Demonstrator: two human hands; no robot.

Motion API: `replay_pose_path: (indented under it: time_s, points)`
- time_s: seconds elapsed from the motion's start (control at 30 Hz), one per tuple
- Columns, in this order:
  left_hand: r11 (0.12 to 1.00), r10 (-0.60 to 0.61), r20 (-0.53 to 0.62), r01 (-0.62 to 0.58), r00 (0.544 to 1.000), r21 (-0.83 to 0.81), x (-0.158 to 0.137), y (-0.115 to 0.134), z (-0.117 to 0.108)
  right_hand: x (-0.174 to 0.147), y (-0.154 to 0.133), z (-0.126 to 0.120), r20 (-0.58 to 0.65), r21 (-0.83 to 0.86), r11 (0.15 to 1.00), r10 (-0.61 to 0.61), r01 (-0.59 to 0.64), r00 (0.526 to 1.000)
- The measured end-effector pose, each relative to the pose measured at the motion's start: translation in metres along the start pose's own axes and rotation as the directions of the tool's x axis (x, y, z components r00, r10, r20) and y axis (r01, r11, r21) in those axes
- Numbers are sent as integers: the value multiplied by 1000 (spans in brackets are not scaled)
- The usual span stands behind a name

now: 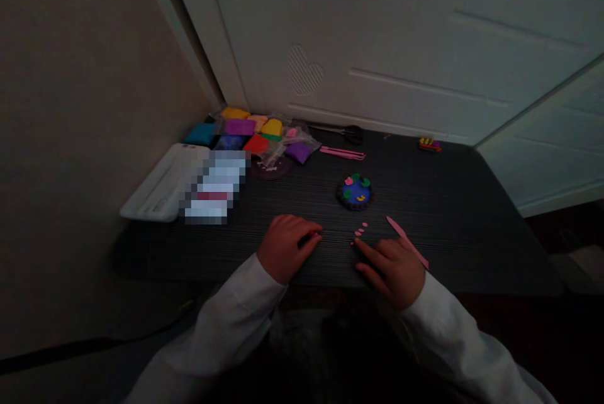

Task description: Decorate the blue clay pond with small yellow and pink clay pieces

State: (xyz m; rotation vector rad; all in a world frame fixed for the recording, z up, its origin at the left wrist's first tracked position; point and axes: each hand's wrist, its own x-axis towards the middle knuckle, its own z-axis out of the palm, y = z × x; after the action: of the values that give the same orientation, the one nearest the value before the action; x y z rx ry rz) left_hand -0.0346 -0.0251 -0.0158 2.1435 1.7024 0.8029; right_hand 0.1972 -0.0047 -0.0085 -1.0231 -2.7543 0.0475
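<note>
My left hand (289,246) rests on the dark table, thumb and fingertips brought together in a pinch; anything between them is too small to make out. My right hand (391,270) has its index finger stretched out and its thumb apart. That fingertip touches the table beside a short row of small flat pink clay pieces (361,230). A pink clay knife (408,243) lies partly behind the right hand. Beyond the pieces sits a round clay pond (357,192) with a brown rim, blue middle, green leaves and a pink flower.
Bags of coloured clay (257,145) are heaped at the back left, near a clear lid (272,168) with small bits. A white case (158,184) and a blurred-out phone-like screen (216,187) lie left. Pink tools (342,153), scissors (352,133) and a small colourful piece (429,145) lie behind.
</note>
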Motion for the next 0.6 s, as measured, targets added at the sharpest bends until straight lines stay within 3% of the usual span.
replay_pose_path:
  time_s: [0.27, 0.6]
  points:
    - [1000, 1, -2, -1, 1000, 4, 0, 0, 0, 4, -13, -2, 75, -41, 999, 12, -9, 997]
    - [1000, 0, 12, 0, 1000, 7, 0, 0, -1, 5, -21, -2, 54, -64, 996, 69, -66, 996]
